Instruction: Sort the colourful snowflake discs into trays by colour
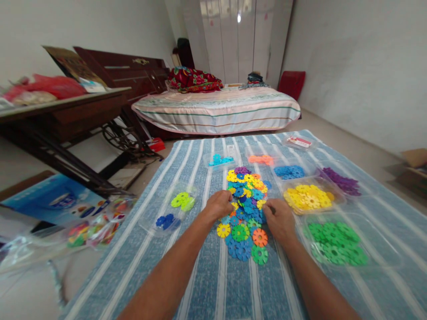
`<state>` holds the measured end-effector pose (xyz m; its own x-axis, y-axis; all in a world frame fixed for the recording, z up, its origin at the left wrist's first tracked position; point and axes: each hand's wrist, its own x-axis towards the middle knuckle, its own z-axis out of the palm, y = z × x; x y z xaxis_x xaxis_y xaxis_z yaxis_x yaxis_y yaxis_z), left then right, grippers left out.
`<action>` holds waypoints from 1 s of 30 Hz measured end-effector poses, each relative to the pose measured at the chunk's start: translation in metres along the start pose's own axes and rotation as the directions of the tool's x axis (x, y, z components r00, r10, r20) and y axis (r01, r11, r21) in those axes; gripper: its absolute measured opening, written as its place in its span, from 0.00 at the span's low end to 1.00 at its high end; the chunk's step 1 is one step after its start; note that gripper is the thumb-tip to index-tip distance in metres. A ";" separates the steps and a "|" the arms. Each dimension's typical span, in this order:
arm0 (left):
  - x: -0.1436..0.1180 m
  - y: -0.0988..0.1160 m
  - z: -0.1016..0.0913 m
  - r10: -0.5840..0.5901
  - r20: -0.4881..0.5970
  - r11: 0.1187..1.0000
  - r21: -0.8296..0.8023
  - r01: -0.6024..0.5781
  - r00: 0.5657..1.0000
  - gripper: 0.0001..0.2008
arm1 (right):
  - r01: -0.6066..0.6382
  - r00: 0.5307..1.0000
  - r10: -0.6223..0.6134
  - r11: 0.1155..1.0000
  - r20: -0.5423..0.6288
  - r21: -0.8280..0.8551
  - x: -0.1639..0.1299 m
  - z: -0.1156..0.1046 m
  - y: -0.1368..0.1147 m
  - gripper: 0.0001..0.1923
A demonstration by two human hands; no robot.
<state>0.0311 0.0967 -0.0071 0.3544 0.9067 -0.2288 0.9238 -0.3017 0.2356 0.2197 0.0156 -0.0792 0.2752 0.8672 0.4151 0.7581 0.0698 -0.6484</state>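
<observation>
A mixed pile of flower-shaped plastic discs (247, 206) in several colours lies on the striped cloth between my hands. My left hand (219, 204) is closed at the pile's left edge, its fingers curled in; whatever they hold is hidden. At the right edge my right hand (279, 218) is closed too, fingertips touching the pile beside a yellow disc (261, 204). Whether it grips a disc I cannot make out. Nearest to me in the pile are an orange disc (259, 237), a green disc (259, 254) and blue discs (243, 250).
Clear containers flank the pile: yellow discs (308, 197), green discs (336, 244), blue discs (288, 172), purple discs (340, 181), orange discs (260, 159), light-blue discs (220, 160). A left-hand tray (148, 222) has lime and dark-blue discs. Beyond stands a bed (216, 111); a sewing-machine table (66, 104) is left.
</observation>
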 end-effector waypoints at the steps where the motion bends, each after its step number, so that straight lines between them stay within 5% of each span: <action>1: 0.000 0.000 0.001 -0.001 -0.011 1.000 -0.001 0.001 1.000 0.11 | 0.001 1.000 -0.001 1.000 -0.001 0.000 0.000 0.000 0.000 0.11; 10: 0.000 0.009 -0.003 -0.005 -0.002 0.994 -0.112 0.005 1.000 0.02 | 0.015 1.000 -0.015 1.000 -0.012 -0.002 0.000 0.000 0.001 0.12; 21: -0.001 -0.006 0.003 -0.075 -0.028 0.854 -0.518 0.050 0.997 0.03 | 0.008 1.000 -0.008 1.000 -0.004 0.005 0.000 0.001 0.000 0.12; 30: 0.002 -0.019 -0.001 -0.184 -0.098 0.782 -0.618 0.085 0.978 0.07 | 0.008 1.000 -0.008 1.000 -0.010 0.011 0.000 0.000 0.000 0.11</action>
<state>0.0142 0.1048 -0.0107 0.1627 0.9711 -0.1749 0.6632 0.0236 0.7481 0.2196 0.0154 -0.0800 0.2752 0.8616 0.4264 0.7537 0.0820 -0.6520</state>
